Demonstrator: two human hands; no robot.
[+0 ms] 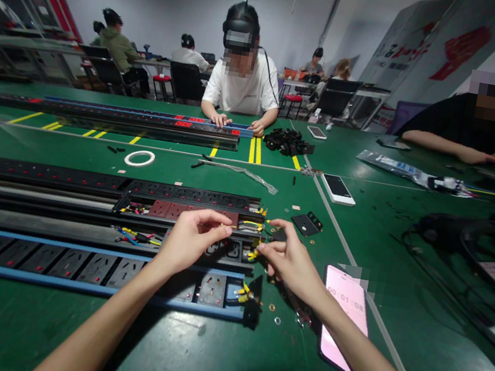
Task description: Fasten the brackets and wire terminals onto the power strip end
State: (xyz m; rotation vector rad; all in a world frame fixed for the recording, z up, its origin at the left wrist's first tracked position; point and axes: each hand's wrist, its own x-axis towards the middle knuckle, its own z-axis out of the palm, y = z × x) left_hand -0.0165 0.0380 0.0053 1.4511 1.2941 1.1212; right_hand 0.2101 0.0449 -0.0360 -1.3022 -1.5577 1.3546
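Several long power strips lie side by side across the table, their ends by my hands. My left hand is closed in a pinch above a black strip section with sockets; what it pinches, if anything, is too small to make out. My right hand is closed, thumb and finger together beside the yellow-sleeved wire terminals at that strip's end. Whatever lies between those fingertips is unclear. Nearest me is a blue-edged strip with a black end plate and yellow wires. A strip with brown sockets lies behind my left hand.
A phone showing a timer lies beside my right forearm. Small nuts and washers, a black bracket, a white tape ring and a white phone are on the green table. Co-workers sit opposite and right.
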